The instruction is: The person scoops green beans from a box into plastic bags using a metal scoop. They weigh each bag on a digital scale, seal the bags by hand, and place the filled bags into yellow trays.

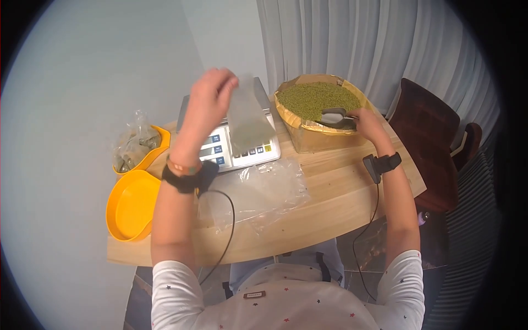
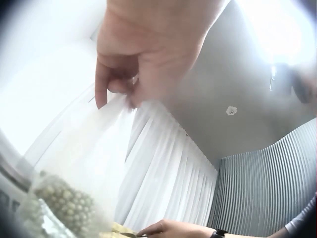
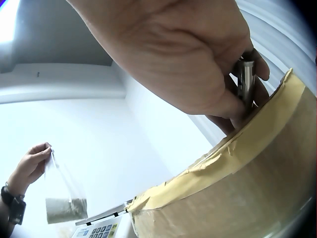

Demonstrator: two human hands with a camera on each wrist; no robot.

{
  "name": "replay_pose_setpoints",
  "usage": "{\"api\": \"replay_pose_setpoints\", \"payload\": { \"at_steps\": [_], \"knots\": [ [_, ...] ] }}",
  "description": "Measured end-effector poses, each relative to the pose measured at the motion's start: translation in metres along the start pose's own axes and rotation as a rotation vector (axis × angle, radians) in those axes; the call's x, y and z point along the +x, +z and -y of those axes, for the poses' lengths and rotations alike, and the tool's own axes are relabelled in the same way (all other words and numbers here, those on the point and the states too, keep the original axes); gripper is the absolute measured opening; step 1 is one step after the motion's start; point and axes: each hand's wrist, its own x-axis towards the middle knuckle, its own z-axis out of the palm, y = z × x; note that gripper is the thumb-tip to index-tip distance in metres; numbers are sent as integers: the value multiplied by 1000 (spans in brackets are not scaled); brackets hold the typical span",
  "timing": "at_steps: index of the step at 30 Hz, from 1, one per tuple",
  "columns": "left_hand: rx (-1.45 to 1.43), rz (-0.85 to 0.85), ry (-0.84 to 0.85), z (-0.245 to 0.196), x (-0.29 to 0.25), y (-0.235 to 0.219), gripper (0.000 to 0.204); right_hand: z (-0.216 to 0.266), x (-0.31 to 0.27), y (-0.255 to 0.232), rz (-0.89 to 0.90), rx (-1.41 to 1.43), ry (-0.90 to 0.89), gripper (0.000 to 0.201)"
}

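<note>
My left hand (image 1: 210, 98), raised over the scale, pinches the top of a clear plastic bag (image 1: 248, 113). The bag hangs down with small round green grains (image 2: 64, 204) gathered at its bottom, close over the scale's keypad in the head view. On the right, my right hand (image 1: 370, 126) grips the handle (image 3: 246, 82) of a metal scoop (image 1: 333, 116). The scoop lies at the near edge of a heap of green grains (image 1: 313, 99) that fills a cardboard box (image 1: 319, 141). The box rim hides part of the right fingers in the right wrist view.
Behind the bag stands a white electronic scale (image 1: 254, 159). Flat clear plastic bags (image 1: 275, 190) lie in front of it. Two yellow scoop-shaped trays sit at the left, the nearer one bare inside (image 1: 132, 206), the farther holding filled bags (image 1: 135, 144). A dark chair (image 1: 426, 137) stands right.
</note>
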Motion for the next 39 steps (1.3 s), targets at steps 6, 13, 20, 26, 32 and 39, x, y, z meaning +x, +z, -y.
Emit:
{"api": "replay_pose_setpoints", "payload": {
  "at_steps": [6, 13, 20, 26, 32, 39],
  "knots": [
    [288, -161, 60, 52, 59, -4, 14, -8, -2, 12, -14, -29, -7, 31],
    [548, -60, -135, 108, 61, 10, 16, -7, -7, 7, -6, 24, -27, 30],
    [623, 194, -333, 114, 37, 7, 19, 6, -16, -12, -135, -28, -73, 28],
    [615, 97, -268, 96, 24, 1, 29, 83, -31, -25, -64, 397, -345, 23],
    [617, 148, -296, 55, 1, -6, 26, 159, -50, 21, 381, 572, -679, 23],
    [575, 749, -473, 39, -94, -39, 36, 193, -38, 68, 549, 579, -711, 21]
  ]
}}
